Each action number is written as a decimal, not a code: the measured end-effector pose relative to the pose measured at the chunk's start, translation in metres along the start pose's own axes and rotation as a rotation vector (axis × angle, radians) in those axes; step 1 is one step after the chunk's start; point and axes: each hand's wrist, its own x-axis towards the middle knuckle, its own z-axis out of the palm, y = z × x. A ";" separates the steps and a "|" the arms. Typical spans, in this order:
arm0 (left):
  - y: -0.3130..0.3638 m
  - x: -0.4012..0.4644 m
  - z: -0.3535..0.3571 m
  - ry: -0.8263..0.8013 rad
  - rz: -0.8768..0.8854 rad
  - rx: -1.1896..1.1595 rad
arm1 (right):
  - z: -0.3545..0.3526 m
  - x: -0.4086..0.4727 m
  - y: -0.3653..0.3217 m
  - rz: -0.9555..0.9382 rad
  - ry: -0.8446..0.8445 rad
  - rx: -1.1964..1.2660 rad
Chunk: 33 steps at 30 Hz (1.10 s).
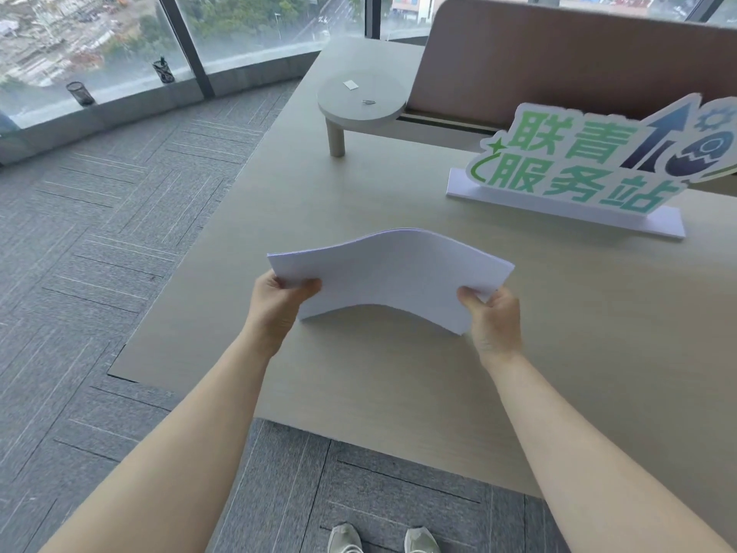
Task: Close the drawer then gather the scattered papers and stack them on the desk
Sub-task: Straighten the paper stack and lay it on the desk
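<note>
Both hands hold a stack of white papers (393,273) above the desk (399,385). The left hand (279,301) has its grip clamped on the stack's near-left corner, thumb on top and fingers underneath. The right hand (492,313) has its grip clamped on the near-right corner in the same way, thumb pressing the top sheet. Between the two grips the stack bows upward in an arch; its near edge lifts clear of the desk in the middle, while the lower left corner, just beside the left grip, seems to touch the desk surface. The sheets lie squared together, edges roughly aligned.

Beyond the right grip, well apart from the papers, a cut-out sign (590,165) with green characters stands upright on a white base. Farther beyond the papers, a small rounded shelf (361,101) on a single leg rises from the desk, in front of a brown divider panel (558,61). To the left of the left grip the desk ends and grey carpet (99,253) shows. A pair of shoes (383,538) shows at the bottom edge, nearer than both grips.
</note>
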 end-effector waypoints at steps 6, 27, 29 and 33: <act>-0.016 -0.004 -0.007 0.018 -0.051 -0.007 | -0.001 0.000 0.015 0.044 0.004 -0.061; -0.014 -0.008 -0.005 0.234 -0.164 -0.190 | -0.002 0.001 -0.016 0.190 -0.003 0.234; -0.013 -0.012 -0.002 0.230 -0.207 -0.236 | 0.007 -0.006 -0.018 0.215 -0.003 0.315; -0.013 -0.025 0.010 0.209 -0.250 -0.318 | 0.037 -0.021 -0.019 0.238 -0.059 0.306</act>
